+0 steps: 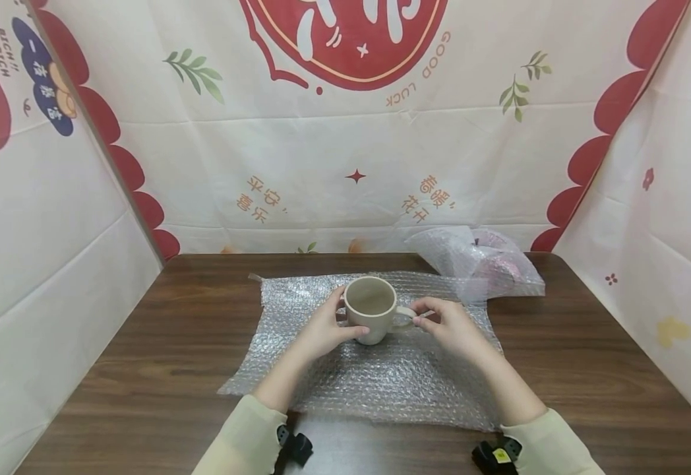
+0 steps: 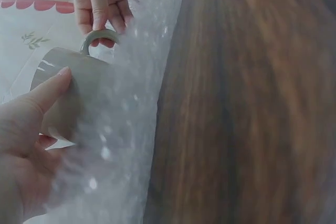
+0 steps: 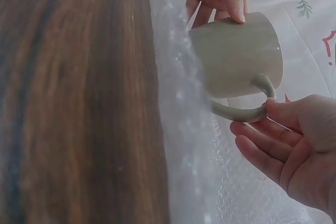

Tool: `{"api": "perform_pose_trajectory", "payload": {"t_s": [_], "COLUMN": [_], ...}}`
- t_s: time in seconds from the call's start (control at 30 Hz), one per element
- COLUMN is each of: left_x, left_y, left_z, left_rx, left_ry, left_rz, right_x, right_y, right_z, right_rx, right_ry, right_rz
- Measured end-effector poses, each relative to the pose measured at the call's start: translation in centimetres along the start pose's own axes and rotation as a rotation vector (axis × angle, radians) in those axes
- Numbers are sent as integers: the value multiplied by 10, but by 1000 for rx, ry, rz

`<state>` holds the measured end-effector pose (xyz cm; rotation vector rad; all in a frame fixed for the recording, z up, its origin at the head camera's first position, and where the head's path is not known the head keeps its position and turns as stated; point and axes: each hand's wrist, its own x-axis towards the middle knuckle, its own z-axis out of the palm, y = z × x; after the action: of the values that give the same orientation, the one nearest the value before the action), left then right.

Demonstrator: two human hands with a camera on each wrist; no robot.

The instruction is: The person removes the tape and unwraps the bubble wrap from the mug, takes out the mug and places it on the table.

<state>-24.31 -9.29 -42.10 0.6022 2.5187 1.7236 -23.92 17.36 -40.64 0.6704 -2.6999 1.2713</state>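
Observation:
A pale grey-green mug [image 1: 371,310] stands upright over a sheet of bubble wrap [image 1: 393,389]; whether its base touches the wrap cannot be told. The left hand [image 1: 329,326] grips the mug's body, thumb on the near side and fingers round the far side. On the other side, the right hand [image 1: 449,326] pinches the handle [image 3: 244,113] between thumb and fingertips. Both hands show on the mug [image 2: 71,90] in the left wrist view, where blurred bubble wrap [image 2: 123,129] hides part of it. In the right wrist view the wrap's edge covers the mug's left part.
At the back right of the brown wooden table [image 1: 144,369] lies a clear bubble-wrap bag [image 1: 488,260] with something pinkish inside, overlapping the sheet's corner. Printed cloth walls [image 1: 322,145] stand behind the table and at both sides.

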Motion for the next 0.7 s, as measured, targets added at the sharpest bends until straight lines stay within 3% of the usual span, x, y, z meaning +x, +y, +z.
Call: {"api": "perform_pose_trajectory", "payload": {"t_s": [0.4,0.7], "left_x": [-4,-9], "left_y": [4,17], "left_z": [-2,-19], "left_rx": [-3,-9], "left_ry": [7,30], "left_rz": [31,69], "right_x": [0,7], "right_y": [-7,-24], "right_z": [0,0], "right_rx": [-56,-37], "right_ry": [4,17], "right_rz": [-42,-92]}}
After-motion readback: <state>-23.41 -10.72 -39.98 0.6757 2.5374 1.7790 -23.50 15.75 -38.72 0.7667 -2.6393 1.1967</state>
